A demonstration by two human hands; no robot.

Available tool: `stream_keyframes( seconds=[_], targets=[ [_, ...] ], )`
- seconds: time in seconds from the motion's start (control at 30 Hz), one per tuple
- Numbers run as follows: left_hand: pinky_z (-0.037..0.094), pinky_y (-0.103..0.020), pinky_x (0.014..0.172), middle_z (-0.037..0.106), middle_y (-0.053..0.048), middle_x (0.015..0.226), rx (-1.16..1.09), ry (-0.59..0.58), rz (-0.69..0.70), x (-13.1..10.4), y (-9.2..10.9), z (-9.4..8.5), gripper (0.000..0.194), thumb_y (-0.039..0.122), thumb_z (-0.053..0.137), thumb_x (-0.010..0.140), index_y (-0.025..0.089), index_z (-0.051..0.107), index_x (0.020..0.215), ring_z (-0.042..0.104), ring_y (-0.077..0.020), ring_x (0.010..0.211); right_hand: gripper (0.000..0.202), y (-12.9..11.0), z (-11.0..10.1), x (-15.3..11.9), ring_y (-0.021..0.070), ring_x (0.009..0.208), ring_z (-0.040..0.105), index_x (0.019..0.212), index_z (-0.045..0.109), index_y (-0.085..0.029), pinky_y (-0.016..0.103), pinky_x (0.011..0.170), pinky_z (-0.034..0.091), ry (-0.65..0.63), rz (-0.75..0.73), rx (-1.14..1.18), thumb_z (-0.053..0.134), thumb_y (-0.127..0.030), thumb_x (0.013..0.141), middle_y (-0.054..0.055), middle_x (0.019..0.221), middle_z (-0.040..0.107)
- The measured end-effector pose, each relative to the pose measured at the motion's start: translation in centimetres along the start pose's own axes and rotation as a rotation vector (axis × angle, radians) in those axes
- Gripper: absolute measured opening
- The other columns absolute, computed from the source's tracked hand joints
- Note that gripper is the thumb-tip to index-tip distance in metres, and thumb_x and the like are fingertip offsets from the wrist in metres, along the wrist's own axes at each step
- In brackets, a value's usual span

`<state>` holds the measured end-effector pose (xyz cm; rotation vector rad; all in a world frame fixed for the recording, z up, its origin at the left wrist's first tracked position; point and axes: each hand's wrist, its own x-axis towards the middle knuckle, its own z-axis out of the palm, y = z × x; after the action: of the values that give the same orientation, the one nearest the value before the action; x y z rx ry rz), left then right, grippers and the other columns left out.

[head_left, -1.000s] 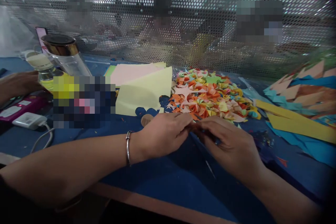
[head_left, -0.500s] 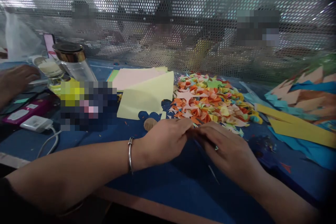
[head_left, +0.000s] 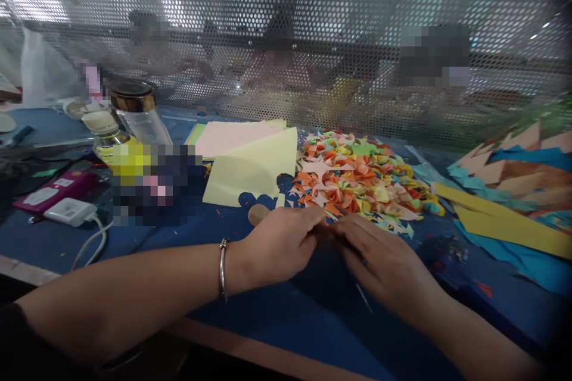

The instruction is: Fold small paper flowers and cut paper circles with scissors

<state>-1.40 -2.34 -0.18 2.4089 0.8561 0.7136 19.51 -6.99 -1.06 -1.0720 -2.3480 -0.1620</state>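
Appears as matt paper in the cut scraps [head_left: 357, 181] and the pale yellow sheet [head_left: 252, 169]. Shines like smooth metal on the bracelet [head_left: 222, 271]. Looks like smooth plastic on the charger [head_left: 71, 212].

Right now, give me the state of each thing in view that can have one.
Left grip: fingers bent, contents hidden
Right grip: fingers curled, contents hidden
Colored paper pieces: heaped
Pale yellow sheet: overlapping the pink sheet
Plastic bottle: capped
Clear tumbler: lid on
White power adapter: cable attached
Silver bracelet: worn
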Motion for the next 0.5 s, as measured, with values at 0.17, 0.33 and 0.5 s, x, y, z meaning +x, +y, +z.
stream_keyframes(
  seconds=[0.17, 0.33, 0.5],
  targets=[
    [0.044, -0.029, 0.062, 0.074, -0.001, 0.076, -0.065, -0.041, -0.065, -0.2, 0.3, -0.1, 0.014, 0.013, 0.051, 0.082, 0.020, 0.062, 0.085, 0.071, -0.0171, 0.072, 0.016, -0.1, -0.2, -0.2, 0.0199, 0.076, 0.069, 0.096, 0.057, -0.020, 0.030, 0.065, 0.057, -0.046, -0.013, 0.035, 0.047, -0.009, 0.096, 0.008, 0.085, 0.069],
    [0.044, -0.028, 0.064, 0.073, 0.000, 0.076, -0.092, -0.040, -0.049, 0.0, 0.5, -0.4, 0.017, 0.011, 0.051, 0.081, 0.020, 0.065, 0.085, 0.068, -0.0157, 0.072, 0.015, 0.1, -0.1, -0.7, 0.0191, 0.082, 0.070, 0.097, 0.058, -0.022, 0.030, 0.070, 0.056, -0.021, 0.073, 0.127, 0.046, -0.013, 0.100, 0.007, 0.092, 0.070],
    [0.046, -0.027, 0.067, 0.072, -0.001, 0.081, -0.209, -0.093, -0.116, 0.5, 0.1, 0.0, 0.012, 0.015, 0.055, 0.084, 0.020, 0.065, 0.088, 0.065, -0.0139, 0.073, 0.015, 0.3, -1.1, -0.7, 0.0189, 0.079, 0.071, 0.098, 0.063, -0.021, 0.030, 0.068, 0.057, -0.088, 0.093, 0.085, 0.049, -0.023, 0.102, 0.006, 0.090, 0.071]
  ],
)
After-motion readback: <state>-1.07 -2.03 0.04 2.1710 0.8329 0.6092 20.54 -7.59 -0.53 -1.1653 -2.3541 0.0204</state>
